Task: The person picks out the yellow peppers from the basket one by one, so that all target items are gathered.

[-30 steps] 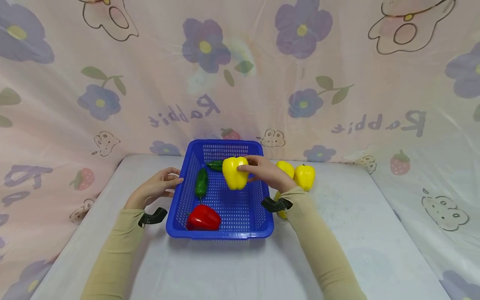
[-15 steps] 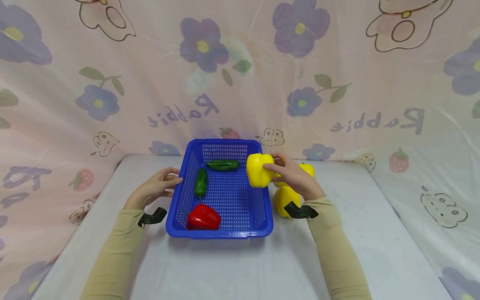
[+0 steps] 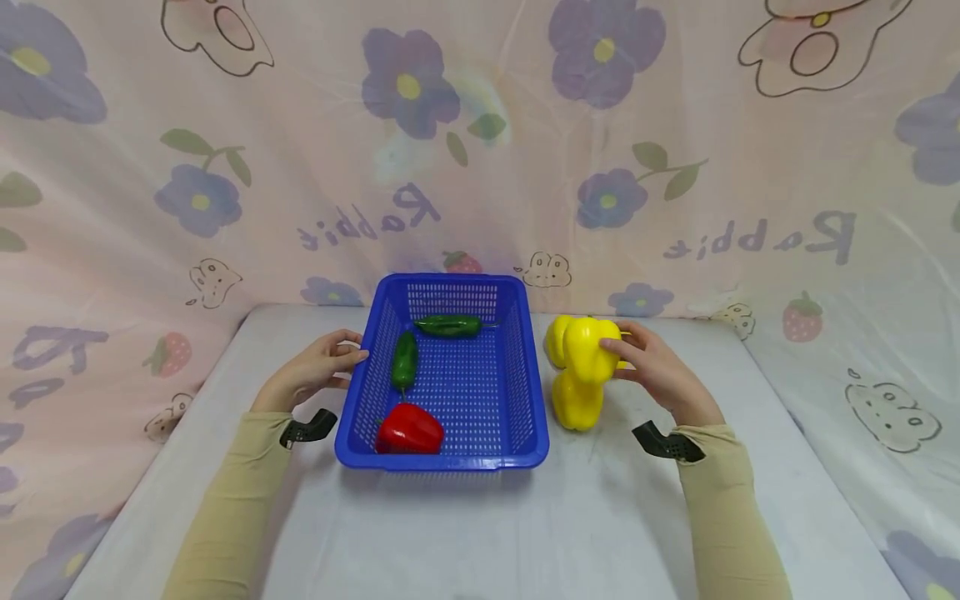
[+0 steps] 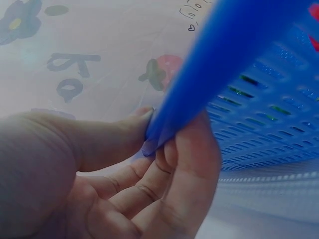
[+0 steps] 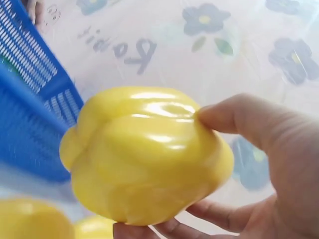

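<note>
My left hand (image 3: 311, 372) pinches the left rim of the blue plastic basket (image 3: 442, 462); in the left wrist view the thumb and fingers (image 4: 197, 164) press the rim from both sides. Right of the basket, my right hand (image 3: 663, 379) grips a yellow bell pepper (image 3: 587, 348) between thumb and fingers. That pepper (image 5: 144, 154) fills the middle of the right wrist view, raised over other yellow peppers. Inside the basket lie a red bell pepper (image 3: 410, 428) and two green chili peppers, one along the left side (image 3: 405, 360), one at the back (image 3: 448, 326).
Beside the basket's right wall, a yellow bell pepper (image 3: 576, 406) sits on the white table (image 3: 465, 533). Another yellow pepper (image 3: 555, 342) stands farther back, and a yellow sliver shows behind the held one. A patterned curtain (image 3: 480, 192) hangs behind the table.
My right hand has carried the yellow bell pepper rightward, from above the basket's interior to over the yellow peppers outside it. The left hand has stayed at the rim.
</note>
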The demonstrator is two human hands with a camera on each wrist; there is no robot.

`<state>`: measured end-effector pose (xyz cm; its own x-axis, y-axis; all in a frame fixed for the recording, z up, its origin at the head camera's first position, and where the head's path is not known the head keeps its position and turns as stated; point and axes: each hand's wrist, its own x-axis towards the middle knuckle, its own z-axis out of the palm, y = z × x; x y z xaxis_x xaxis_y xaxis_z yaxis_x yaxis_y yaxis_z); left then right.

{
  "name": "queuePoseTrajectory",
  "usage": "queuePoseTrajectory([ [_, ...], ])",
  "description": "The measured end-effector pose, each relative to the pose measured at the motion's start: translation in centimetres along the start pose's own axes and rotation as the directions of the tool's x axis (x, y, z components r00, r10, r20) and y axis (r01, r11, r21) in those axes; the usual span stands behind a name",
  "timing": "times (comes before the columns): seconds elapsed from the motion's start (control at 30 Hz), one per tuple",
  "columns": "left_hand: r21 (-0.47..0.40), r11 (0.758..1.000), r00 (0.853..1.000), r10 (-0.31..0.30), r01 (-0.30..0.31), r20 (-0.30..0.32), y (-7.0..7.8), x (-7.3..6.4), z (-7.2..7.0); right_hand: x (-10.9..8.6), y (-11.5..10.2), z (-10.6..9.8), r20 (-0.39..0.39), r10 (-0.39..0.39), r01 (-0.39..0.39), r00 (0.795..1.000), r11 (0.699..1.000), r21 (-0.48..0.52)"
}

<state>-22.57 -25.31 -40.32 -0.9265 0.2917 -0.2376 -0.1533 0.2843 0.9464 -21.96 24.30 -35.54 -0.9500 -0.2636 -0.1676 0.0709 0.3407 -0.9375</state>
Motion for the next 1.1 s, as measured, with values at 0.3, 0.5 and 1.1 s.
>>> queuePoseTrajectory([
  [0.3,-0.003,1.0,1.0,0.001,-0.001,0.002,-0.3,0.1,0.2,-2.1,3.1,-2.7,-0.043,0.057,-0.059,0.997,0.997,-0.045],
  [0.5,0.002,1.0,1.0,0.001,-0.001,0.012,-0.2,0.1,0.2,-3.0,4.6,-3.8,-0.056,0.095,-0.099,0.994,0.993,-0.067],
  [1.1,-0.001,1.0,1.0,0.014,-0.014,0.016,-0.3,0.1,-0.3,-2.3,8.0,-4.9,-0.02,0.165,-0.166,0.986,0.985,-0.052],
])
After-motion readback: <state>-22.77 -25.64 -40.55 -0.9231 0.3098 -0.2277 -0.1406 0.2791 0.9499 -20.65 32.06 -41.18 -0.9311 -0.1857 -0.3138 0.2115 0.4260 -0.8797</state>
